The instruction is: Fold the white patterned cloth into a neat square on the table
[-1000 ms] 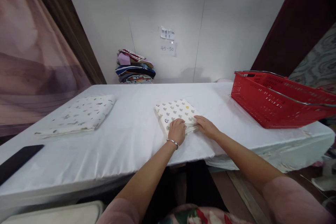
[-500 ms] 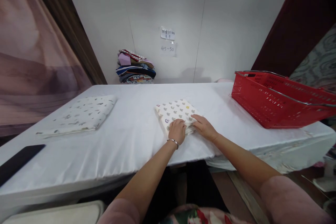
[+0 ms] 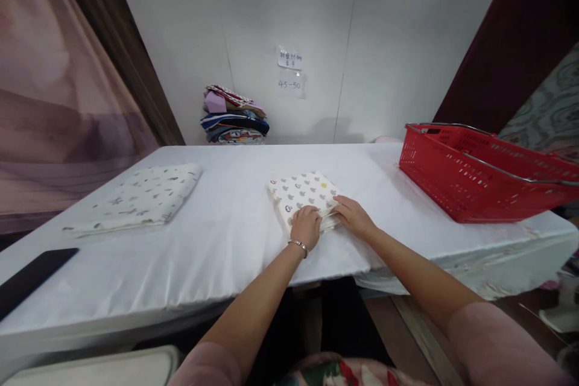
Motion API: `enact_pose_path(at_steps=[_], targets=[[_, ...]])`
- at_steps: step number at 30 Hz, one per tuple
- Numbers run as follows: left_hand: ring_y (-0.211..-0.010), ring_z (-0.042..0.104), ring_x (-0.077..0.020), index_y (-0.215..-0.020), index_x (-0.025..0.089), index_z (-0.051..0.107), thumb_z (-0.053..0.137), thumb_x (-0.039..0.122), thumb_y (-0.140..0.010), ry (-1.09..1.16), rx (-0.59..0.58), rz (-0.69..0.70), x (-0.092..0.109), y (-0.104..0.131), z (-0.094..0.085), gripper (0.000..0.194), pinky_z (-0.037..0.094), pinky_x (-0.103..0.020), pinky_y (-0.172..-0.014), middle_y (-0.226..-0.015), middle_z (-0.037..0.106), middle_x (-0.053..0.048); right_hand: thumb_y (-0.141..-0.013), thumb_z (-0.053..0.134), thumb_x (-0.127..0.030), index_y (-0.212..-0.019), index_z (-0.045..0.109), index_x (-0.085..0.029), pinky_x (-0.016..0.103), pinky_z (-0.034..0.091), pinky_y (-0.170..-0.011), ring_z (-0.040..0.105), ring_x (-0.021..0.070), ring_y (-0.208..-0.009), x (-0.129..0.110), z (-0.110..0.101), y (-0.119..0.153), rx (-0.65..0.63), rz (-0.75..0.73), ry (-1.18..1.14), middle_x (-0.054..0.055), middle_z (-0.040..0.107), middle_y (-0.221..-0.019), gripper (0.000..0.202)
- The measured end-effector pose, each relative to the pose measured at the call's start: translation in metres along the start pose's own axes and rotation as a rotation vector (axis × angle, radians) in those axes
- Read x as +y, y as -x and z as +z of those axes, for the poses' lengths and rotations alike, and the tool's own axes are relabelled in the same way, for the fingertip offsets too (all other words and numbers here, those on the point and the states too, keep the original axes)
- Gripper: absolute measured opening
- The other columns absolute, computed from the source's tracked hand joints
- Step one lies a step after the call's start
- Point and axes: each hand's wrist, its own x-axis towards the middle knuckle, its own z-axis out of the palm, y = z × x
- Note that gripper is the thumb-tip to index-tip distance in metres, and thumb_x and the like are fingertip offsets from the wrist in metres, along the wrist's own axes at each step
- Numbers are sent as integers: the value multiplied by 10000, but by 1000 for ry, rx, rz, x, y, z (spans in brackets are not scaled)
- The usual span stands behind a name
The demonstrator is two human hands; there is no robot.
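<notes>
A folded white cloth (image 3: 304, 188) with a grey print and a few coloured motifs lies on the table before me. My left hand (image 3: 306, 226), a bracelet at its wrist, has its fingers curled over the near edge. On the near right corner, my right hand (image 3: 355, 217) grips the layered edge between thumb and fingers. Several loose fabric layers show between the two hands. Both thumbs are mostly hidden.
Another folded white cloth (image 3: 147, 196) with a dark print lies at the left, near a flat black object (image 3: 38, 274). A red basket (image 3: 456, 178) stands at the right. Stacked fabrics (image 3: 234, 117) sit at the back, beside paper signs (image 3: 290, 72) on the wall.
My right hand has shifted slightly right along the cloth's edge, and more of the layers show. My left hand stays almost in place.
</notes>
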Motion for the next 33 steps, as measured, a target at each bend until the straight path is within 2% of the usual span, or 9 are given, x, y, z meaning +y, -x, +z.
enact_pose_path(at_steps=[6,11,14,21,26,33], targets=[[-1033,468,-173,-767,197,601,444,188,-856,-41,-18,12,0,1,-1,180,333,-358,-904,-1052,574,-31,-830,474,-173,-867,624,-188,420,379,-948,420,230,-1190,3,-5,2,-4,-11,-7,97,552,-1199,155],[-999,478,-189,-818,198,605,435,197,-867,-173,-76,128,2,3,2,177,328,-373,-885,-990,589,-44,-868,404,-223,-830,646,-211,409,381,-929,428,221,-1153,0,-14,14,10,40,13,64,530,-1219,245],[-1001,475,-195,-849,209,603,454,202,-858,-218,-77,176,2,6,2,149,320,-381,-898,-998,586,-45,-871,413,-221,-784,648,-222,373,400,-860,472,216,-1050,-3,-17,19,-12,86,60,60,575,-1118,250],[-1027,460,-224,-848,212,597,499,159,-815,-264,-34,209,1,15,0,117,332,-387,-872,-1134,551,-53,-878,418,-186,-834,621,-179,334,371,-787,516,200,-855,1,-17,17,-79,50,107,77,624,-864,208],[-907,509,-205,-884,207,567,448,131,-830,-274,-67,192,-1,20,-5,151,354,-365,-804,-972,595,-53,-860,438,-160,-974,616,-174,337,367,-813,510,212,-910,5,-15,18,-83,4,100,83,625,-957,212],[-900,523,-193,-929,193,574,416,87,-830,-287,-100,229,-9,27,-6,214,361,-352,-792,-943,605,-50,-849,433,-152,-982,631,-192,339,373,-845,504,203,-959,6,-14,21,-109,3,60,71,619,-995,242]])
